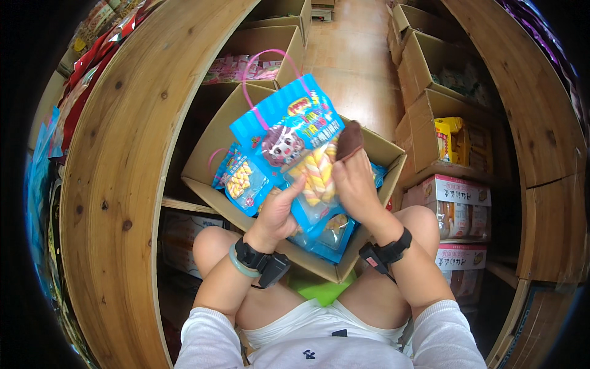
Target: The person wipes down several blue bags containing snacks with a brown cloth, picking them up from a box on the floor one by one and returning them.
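Note:
A blue candy bag (pixel 295 133) with a pink loop handle and a clear window showing twisted marshmallows is held above an open cardboard box (pixel 207 196). My left hand (pixel 278 210) grips its lower left side, thumb on the front. At its right side is my right hand (pixel 357 184), with a dark brown cloth (pixel 350 140) around or under its fingertips; whether the cloth is worn or held I cannot tell. The fingers partly hide behind the bag and cloth. Similar blue bags lie in the box, one at its left (pixel 242 182) and one near the front corner (pixel 334 235).
Wooden shelf boards (pixel 124 152) curve along both sides. More open cartons line the aisle, one with pink packets (pixel 228 67), another with yellow packages (pixel 447 138). Wrapped food packs (pixel 461 207) stack at the right. A green object (pixel 322 288) shows below the box.

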Tool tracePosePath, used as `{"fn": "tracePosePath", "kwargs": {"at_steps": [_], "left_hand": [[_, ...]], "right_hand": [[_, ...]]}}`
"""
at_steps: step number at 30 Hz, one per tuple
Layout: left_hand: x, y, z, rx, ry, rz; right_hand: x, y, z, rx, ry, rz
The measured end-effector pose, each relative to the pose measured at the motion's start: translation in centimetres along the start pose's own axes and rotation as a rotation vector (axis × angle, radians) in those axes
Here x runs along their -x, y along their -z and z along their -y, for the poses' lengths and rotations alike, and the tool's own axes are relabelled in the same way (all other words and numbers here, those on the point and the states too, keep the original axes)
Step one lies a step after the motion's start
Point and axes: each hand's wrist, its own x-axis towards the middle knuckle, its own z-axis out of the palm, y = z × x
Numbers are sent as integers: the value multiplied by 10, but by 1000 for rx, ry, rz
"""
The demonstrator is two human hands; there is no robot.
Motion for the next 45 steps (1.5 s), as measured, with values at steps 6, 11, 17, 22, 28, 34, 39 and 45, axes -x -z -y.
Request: {"fn": "tracePosePath", "kwargs": {"at_steps": [6,11,17,22,28,34,39,45], "left_hand": [[6,3,-22,-231,36,14],[3,2,-28,-388,-16,-94],[-8,32,-8,-967,-522,-338],[-12,8,7,-828,-480,53],[-5,7,3,-462,-278,126],[13,-3,8,-249,-50,18],[10,18,20,-616,-26,176],[9,20,31,-306,144,153]], "right_hand": [[-5,24,-5,-1174,-650,46],[-2,33,-3,-1170,-639,33],[3,17,-3,-1129,-687,-144],[16,-3,14,-963,-623,0],[28,-17,22,-202,195,242],[29,-8,21,93,453,307],[23,-6,24,-84,270,18],[24,-9,16,-72,205,-26]]}}
